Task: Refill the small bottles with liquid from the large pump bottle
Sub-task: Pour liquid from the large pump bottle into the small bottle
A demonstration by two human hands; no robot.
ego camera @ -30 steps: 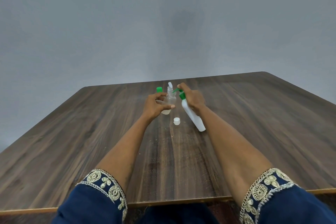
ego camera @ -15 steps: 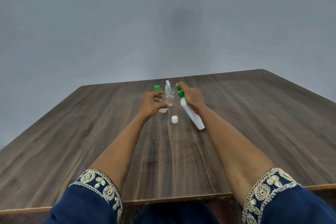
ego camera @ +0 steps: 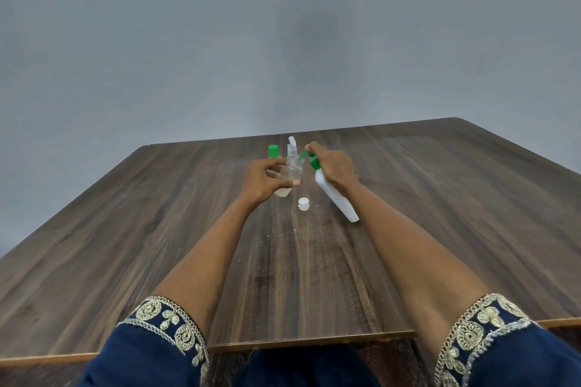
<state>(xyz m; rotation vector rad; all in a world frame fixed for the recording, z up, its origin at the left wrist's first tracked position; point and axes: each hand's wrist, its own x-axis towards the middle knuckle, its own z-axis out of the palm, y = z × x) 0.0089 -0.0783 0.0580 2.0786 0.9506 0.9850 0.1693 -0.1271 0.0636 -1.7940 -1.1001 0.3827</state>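
My left hand (ego camera: 262, 181) grips a small clear bottle (ego camera: 290, 176), open at the top and tilted a little. My right hand (ego camera: 334, 168) holds the large white pump bottle (ego camera: 338, 201) tilted to the left, its green pump head (ego camera: 309, 159) under my fingers and the spout at the small bottle's mouth. A small white cap (ego camera: 303, 203) lies on the table between the two bottles. Behind my left hand stand a bottle with a green cap (ego camera: 273, 151) and a clear one with a white flip cap (ego camera: 292, 146).
The dark wooden table (ego camera: 440, 198) reaches to a grey wall behind. Its near edge (ego camera: 314, 341) runs just above my blue embroidered sleeves.
Hands and bottles keep the same pose; the view has only shifted slightly.
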